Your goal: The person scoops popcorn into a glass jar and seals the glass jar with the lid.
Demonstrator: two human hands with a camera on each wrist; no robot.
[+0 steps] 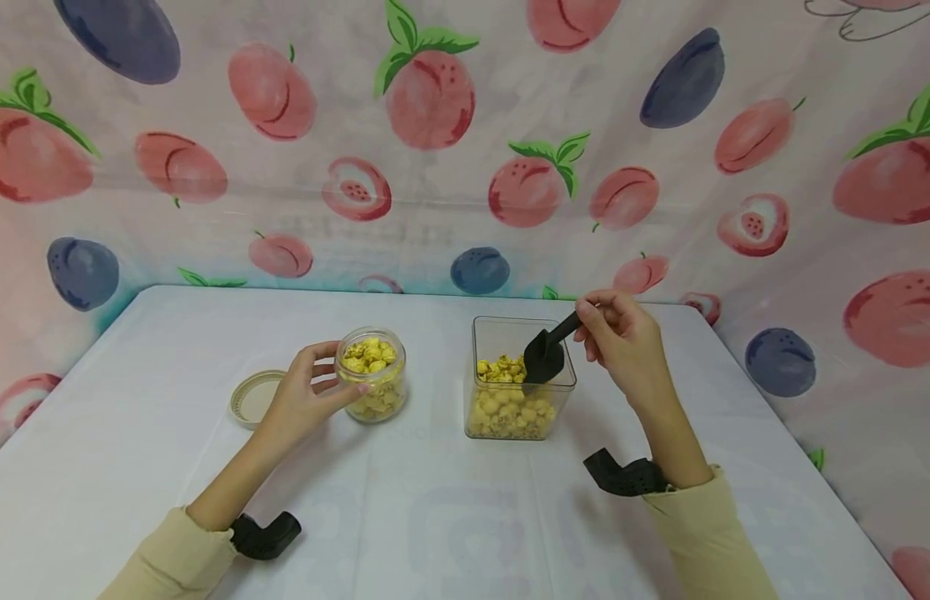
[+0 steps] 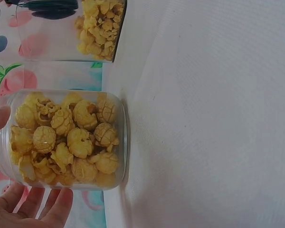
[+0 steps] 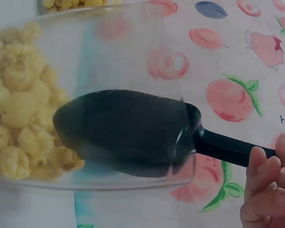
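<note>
My left hand [image 1: 312, 389] grips a round glass jar [image 1: 381, 398] from its left side, thumb in front and fingers round the back. Yellow popcorn [image 2: 61, 137] fills the jar nearly to the neck, and its base stands on the table. In my right hand [image 1: 622, 342] is the handle of a black scoop [image 1: 545, 354], pinched between thumb and fingers. The scoop's blade points down inside a clear square container [image 1: 477, 417], its tip at the popcorn [image 3: 26, 109] there. In the right wrist view the blade shows through the container's wall.
A round lid [image 1: 257, 400] with a pale gold rim lies on the table left of the jar, partly behind my left wrist. The white-covered table [image 1: 405, 517] meets a fruit-print cloth [image 1: 435, 208] at the back. Black wrist mounts [image 1: 622, 475] sit on both forearms.
</note>
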